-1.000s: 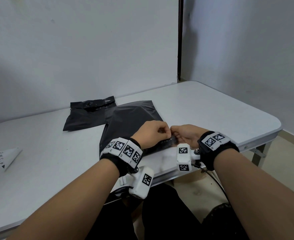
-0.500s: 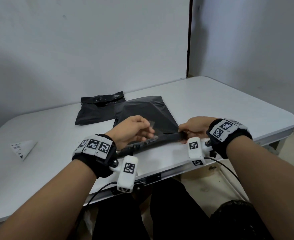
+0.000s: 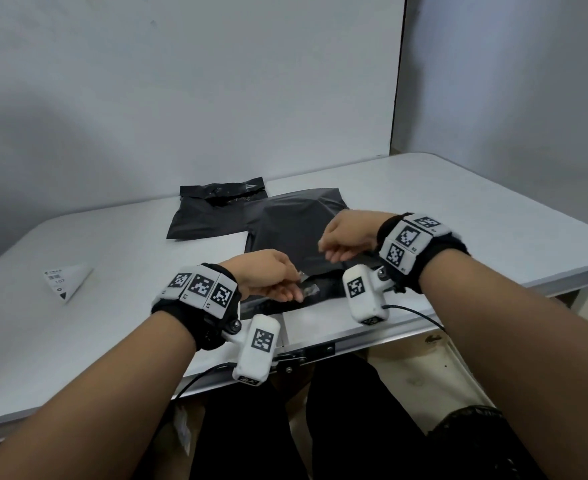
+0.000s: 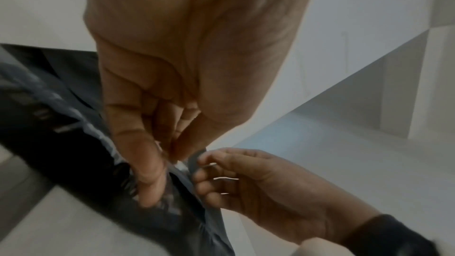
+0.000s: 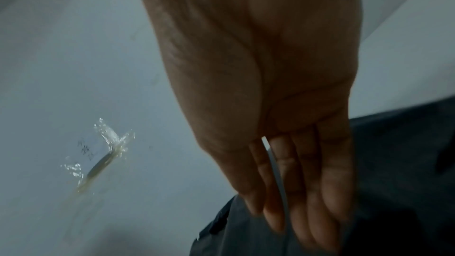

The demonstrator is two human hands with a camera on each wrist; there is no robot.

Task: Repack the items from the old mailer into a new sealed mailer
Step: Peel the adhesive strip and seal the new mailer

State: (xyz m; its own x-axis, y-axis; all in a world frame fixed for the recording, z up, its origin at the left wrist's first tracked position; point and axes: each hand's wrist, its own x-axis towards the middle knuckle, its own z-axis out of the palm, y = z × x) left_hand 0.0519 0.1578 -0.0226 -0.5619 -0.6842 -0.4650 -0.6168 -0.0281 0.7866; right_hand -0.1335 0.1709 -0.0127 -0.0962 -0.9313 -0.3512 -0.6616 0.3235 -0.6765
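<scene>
The new black mailer (image 3: 296,230) lies flat on the white table (image 3: 458,220), its mouth toward me. At that near edge my left hand (image 3: 285,289) pinches a clear crinkled liner strip (image 3: 309,289) between thumb and fingers; the left wrist view shows the pinch (image 4: 172,155) just above the dark plastic. My right hand (image 3: 334,249) hovers over the mailer with curled fingers and seems to pinch the raised grey flap (image 4: 195,161); a thin pale edge shows between its fingers (image 5: 275,172). The old torn mailer (image 3: 216,216) lies behind, partly under the new one.
A folded white label paper (image 3: 67,282) lies at the left of the table. A patch of clear tape residue (image 5: 105,153) sticks to the tabletop. The table's front edge (image 3: 320,348) is just below my hands, and walls stand close behind and to the right.
My hands, together at the mailer's near edge a second ago, have parted. The left drew the clear strip leftward; the right rose and moved back over the mailer.
</scene>
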